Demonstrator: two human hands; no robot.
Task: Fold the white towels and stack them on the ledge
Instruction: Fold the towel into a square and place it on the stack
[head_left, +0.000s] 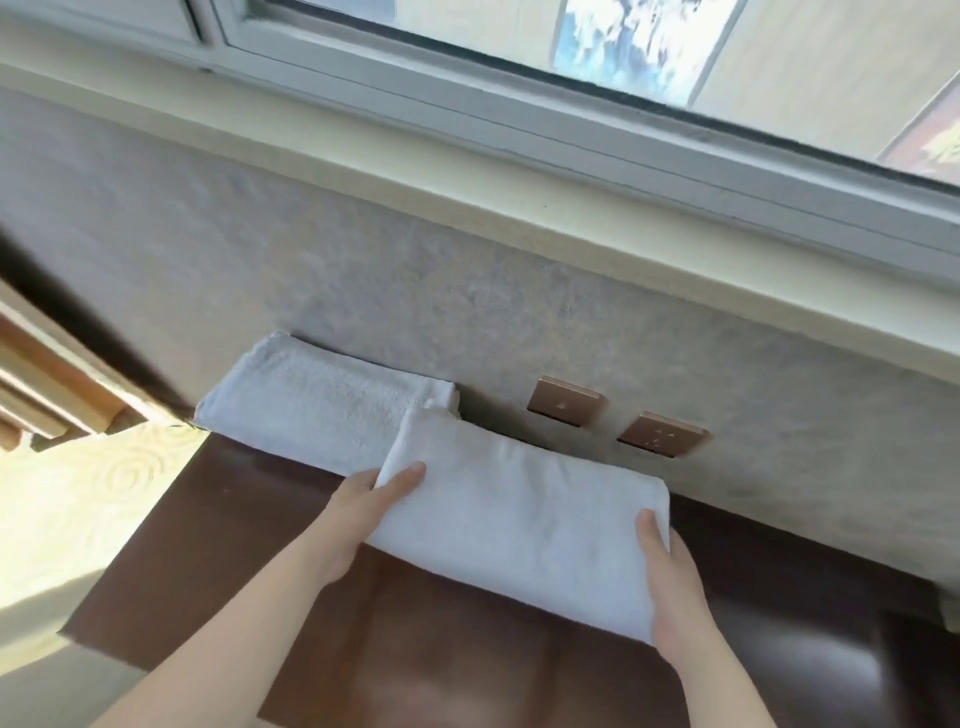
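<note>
Far left: sunlit patterned floor and a blurred wooden frame, hard to identify. Centre: dark brown glossy ledge, running left to right against a grey textured wall. Above, a pale sill and a window frame, cut off at the top edge. On the wall to the right, two bronze sockets, side by side, just above the ledge.

Folded towel lying flat at the ledge's left end, against the wall; white, nubbly, neat-edged. Second towel, also white and folded into a thick oblong, raised and tilted, its left corner overlapping the first one's right end, its near edge hanging above the dark wood.

Left hand clasped on that towel's left end, thumb on top, fingers hidden underneath. Right hand clasped on the right near corner, thumb on top, fingers likewise hidden. Both forearms bare, cut off at the bottom edge. Right end of the ledge lost in shadow.
</note>
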